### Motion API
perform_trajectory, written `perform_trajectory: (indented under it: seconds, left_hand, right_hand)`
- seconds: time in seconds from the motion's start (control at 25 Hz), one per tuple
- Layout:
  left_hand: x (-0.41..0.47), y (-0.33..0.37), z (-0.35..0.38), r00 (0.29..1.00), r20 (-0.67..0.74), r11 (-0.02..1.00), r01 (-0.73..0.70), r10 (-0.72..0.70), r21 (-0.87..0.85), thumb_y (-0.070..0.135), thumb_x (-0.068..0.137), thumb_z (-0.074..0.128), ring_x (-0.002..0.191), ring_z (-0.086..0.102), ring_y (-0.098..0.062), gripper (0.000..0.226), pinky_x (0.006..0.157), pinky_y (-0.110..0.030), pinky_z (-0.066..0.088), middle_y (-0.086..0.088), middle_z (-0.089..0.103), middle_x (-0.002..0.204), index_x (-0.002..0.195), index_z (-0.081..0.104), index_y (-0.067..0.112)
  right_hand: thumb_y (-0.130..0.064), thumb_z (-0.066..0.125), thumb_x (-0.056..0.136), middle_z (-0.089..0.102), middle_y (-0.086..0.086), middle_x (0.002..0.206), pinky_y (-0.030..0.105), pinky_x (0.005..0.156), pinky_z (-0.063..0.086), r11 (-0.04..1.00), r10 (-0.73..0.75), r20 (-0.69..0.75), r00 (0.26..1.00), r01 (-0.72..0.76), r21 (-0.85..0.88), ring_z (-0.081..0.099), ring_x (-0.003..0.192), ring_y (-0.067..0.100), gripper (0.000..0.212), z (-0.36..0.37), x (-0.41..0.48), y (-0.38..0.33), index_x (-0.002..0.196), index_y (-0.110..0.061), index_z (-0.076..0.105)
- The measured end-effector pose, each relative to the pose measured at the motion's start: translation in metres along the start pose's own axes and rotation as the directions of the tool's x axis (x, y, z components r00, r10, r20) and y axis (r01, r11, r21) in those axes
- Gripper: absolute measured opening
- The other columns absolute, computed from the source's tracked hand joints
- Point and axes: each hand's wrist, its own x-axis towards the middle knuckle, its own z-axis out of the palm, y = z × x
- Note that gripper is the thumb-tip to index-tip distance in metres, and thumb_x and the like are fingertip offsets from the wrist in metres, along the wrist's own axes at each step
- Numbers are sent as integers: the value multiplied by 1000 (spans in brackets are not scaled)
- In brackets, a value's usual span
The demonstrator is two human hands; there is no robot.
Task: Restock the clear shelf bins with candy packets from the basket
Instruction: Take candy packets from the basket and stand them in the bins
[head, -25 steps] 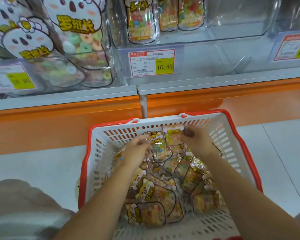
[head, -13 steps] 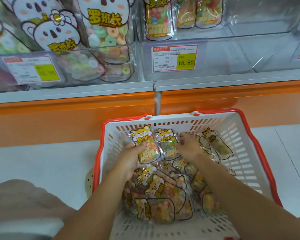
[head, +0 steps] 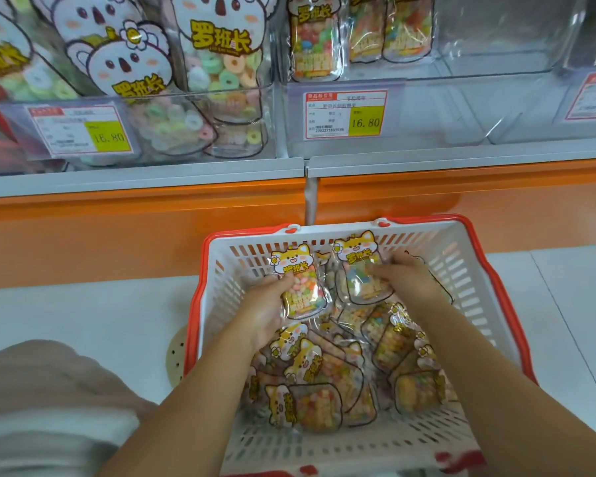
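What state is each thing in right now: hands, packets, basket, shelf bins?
Left hand: gripping one cat packet, held upright.
Right hand: gripping a second cat packet, also upright.
Basket: holds a heap of packets.
Left bin: full of ring-candy packets.
Middle bin: three packets at left, otherwise bare.

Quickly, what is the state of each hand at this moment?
Left hand: holds the left clear plastic candy packet with orange cat print.
Right hand: holds the right clear plastic candy packet with orange cat print.

Basket on the floor before the shelf, candy packets piled in it, two held side by side at its far end, clear bins on the shelf.
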Motion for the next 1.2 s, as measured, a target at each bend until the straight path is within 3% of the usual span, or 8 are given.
perform_trajectory:
  seconds: [0.24, 0.32, 0.4, 0.56, 0.72, 0.96, 1.12, 1.2]
  left_hand:
    - [-9, -7, 16, 992, 113, 990, -75, 62, 118, 39, 77, 78, 125, 53, -28, 50, 104, -48, 40, -5, 62, 126, 108, 55, 8]
    - [-8, -9, 10, 994, 50, 991, -100, 95, 91, 26, 83, 75, 111, 58, -17, 38, 99, -40, 37, -2, 63, 118, 111, 55, 11]
    - [-10, -8, 7, 992, 34, 992, -119, 118, 39, 17, 90, 68, 79, 62, -6, 17, 83, -28, 40, 4, 64, 97, 91, 51, 21]
    - [-7, -10, -1, 992, 40, 991, -125, 123, 52, 20, 88, 70, 99, 64, -15, 20, 78, -31, 44, -3, 69, 104, 103, 57, 14]
    - [-4, -11, 2, 992, 78, 992, -107, 101, 74, 22, 83, 75, 115, 61, -24, 33, 102, -51, 42, -4, 71, 113, 111, 60, 12]
    - [-4, -11, 2, 988, 115, 988, -114, 102, 103, 24, 84, 74, 126, 51, -21, 38, 113, -57, 23, 1, 64, 126, 119, 59, 18]
    - [-12, -10, 9, 976, 181, 985, -139, 118, 105, 29, 85, 74, 134, 43, -22, 44, 115, -57, 19, 1, 55, 139, 125, 56, 25]
    - [-16, -9, 13, 968, 233, 989, -118, 94, 92, 53, 68, 82, 143, 32, -21, 81, 117, -55, 18, 3, 33, 156, 138, 49, 30]
  right_hand:
    - [-28, 55, 98, 58, 16, 68, 22, 55, 48, 1000, 22, 222, 975, -24, 8, 54, 61, 19, 35, 28, -29, -8, 79, -1, 65]
    - [-22, 47, 102, 54, 15, 74, 23, 54, 46, 993, 86, 225, 970, -103, 65, 51, 64, 21, 29, 11, -21, -14, 111, 0, 65]
    - [-17, 52, 99, 63, 12, 86, 24, 63, 45, 965, 66, 75, 995, -45, -259, 56, 71, 19, 28, -23, -7, -13, 121, -5, 64]
    - [-3, 61, 89, 58, 8, 131, 23, 80, 46, 622, 141, 157, 977, 36, -783, 59, 100, 16, 34, -53, 0, 9, 122, -9, 64]
    - [-23, 75, 79, 60, 5, 88, 25, 65, 44, 303, 225, 170, 959, 97, -948, 56, 79, 18, 22, -38, -7, 35, 87, -10, 59]
    - [-11, 76, 80, 61, 4, 77, 25, 63, 42, 860, -18, 84, 996, 58, -506, 56, 72, 17, 13, -53, -22, 10, 85, -7, 65]
    - [-14, 77, 79, 71, 4, 89, 33, 73, 52, 968, -110, 148, 983, 140, -210, 63, 81, 22, 16, -73, -38, -40, 92, -15, 69]
    - [-12, 79, 77, 72, 8, 101, 35, 75, 54, 969, -114, 237, 965, 161, -189, 65, 85, 26, 23, -61, -43, -48, 98, -17, 70]
